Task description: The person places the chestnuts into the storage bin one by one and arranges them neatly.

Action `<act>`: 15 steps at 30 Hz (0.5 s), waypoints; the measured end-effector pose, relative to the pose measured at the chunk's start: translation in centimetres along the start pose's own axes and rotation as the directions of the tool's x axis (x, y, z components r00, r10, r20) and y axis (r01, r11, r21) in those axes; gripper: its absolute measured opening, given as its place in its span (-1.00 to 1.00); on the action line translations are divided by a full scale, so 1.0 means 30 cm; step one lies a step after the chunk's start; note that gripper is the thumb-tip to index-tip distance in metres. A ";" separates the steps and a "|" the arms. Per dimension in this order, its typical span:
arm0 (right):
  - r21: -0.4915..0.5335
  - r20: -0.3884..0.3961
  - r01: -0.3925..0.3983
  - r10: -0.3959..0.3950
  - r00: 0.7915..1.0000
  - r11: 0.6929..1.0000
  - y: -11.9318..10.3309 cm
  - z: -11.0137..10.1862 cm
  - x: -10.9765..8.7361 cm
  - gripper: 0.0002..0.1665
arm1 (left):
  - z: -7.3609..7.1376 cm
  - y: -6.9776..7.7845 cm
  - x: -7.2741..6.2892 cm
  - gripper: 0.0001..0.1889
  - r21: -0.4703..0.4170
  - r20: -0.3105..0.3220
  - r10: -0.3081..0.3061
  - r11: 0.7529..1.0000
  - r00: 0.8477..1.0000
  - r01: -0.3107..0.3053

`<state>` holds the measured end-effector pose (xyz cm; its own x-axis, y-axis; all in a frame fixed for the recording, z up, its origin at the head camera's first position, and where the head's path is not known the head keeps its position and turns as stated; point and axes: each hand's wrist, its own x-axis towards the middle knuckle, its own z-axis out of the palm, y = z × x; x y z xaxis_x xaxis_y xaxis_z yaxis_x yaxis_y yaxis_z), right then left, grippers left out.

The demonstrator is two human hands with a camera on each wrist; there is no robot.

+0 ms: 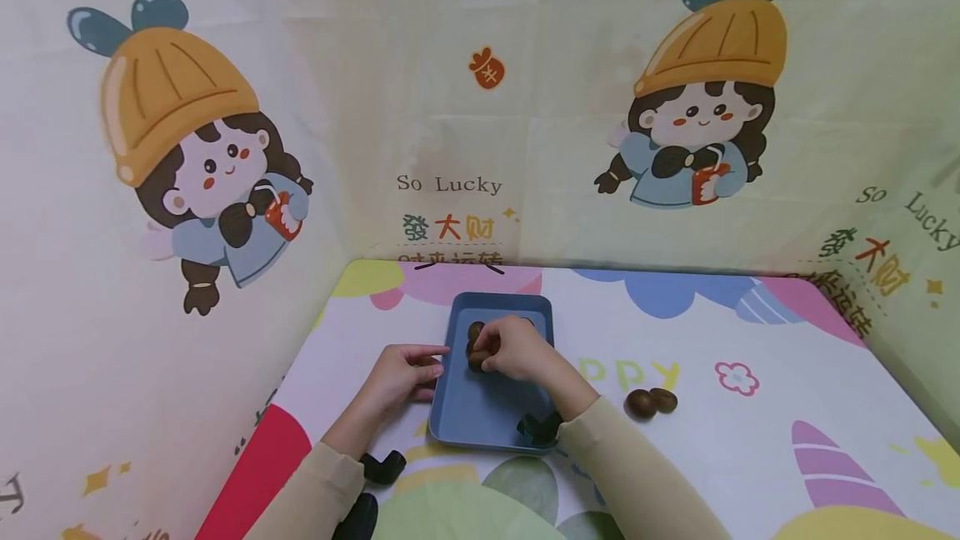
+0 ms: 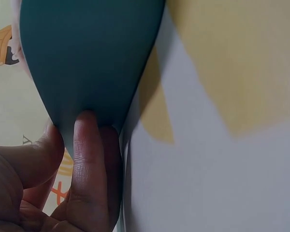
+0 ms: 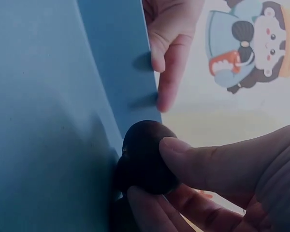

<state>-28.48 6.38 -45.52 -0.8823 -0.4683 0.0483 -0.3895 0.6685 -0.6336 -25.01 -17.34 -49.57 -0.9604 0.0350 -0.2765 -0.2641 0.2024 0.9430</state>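
A blue-grey rectangular tray [image 1: 468, 423] lies on the table. My right hand [image 1: 517, 348] is over its upper half and pinches a dark brown, rounded chestnut-like piece [image 3: 147, 157] between thumb and fingers. More brown pieces [image 1: 476, 330] sit close together in the tray beside that hand, partly covered by it. On the tray's left side, my left hand [image 1: 405, 373] touches the outer wall with extended fingertips [image 2: 87, 140]. Two further brown rounded pieces [image 1: 641, 404] rest on the table right of the tray, touching or nearly touching each other.
A patterned cover [image 1: 720, 465] lies over the table, and printed cloth walls [image 1: 555, 148] stand behind and at the sides. Black wrist-worn gear [image 1: 384, 467] is at the left sleeve; another black part [image 1: 538, 429] is over the tray's near right corner.
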 end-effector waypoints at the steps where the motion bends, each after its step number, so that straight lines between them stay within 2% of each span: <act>1: -0.006 0.002 -0.002 0.002 1.000 1.000 -0.004 0.001 0.002 -0.78 | 0.000 0.001 0.001 -0.65 -0.002 0.001 -0.001 1.000 1.000 0.001; 15: -0.121 -0.002 -0.012 0.012 1.000 0.993 -0.040 0.019 0.005 -0.83 | -0.012 0.007 0.018 -0.66 -0.016 0.010 -0.010 1.000 1.000 0.010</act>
<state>-28.00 5.19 -45.19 -0.8874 -0.4591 0.0424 -0.4079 0.7390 -0.5362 -25.63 -17.62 -49.45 -0.9568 0.0426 -0.2878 -0.2753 0.1872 0.9430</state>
